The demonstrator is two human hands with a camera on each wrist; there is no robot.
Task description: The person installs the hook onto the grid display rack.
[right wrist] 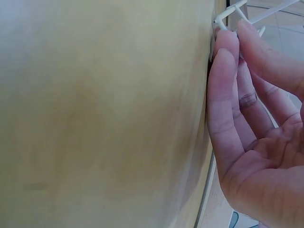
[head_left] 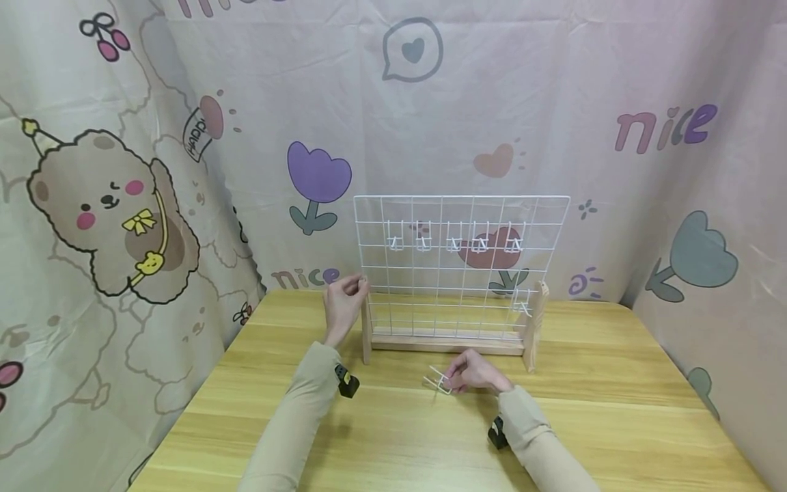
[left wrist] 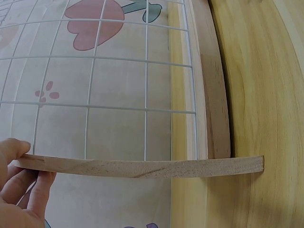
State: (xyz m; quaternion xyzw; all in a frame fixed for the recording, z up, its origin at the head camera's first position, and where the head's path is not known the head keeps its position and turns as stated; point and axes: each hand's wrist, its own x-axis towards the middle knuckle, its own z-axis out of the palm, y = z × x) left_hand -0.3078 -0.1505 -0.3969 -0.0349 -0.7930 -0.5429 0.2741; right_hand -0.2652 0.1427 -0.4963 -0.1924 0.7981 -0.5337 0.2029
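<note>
A white wire grid panel stands upright in a wooden base on the table. At its left side my left hand pinches the upper end of the wooden side post, thumb on one face and fingers on the other. My right hand pinches a white wire hook between thumb and fingertips, in front of the base and low over the table. In the right wrist view only part of this hook shows past the fingertips.
Several white hooks hang in a row across the upper grid. Another hook sits lower, near the right wooden post. The wooden table extends around the stand, and a patterned curtain hangs behind it.
</note>
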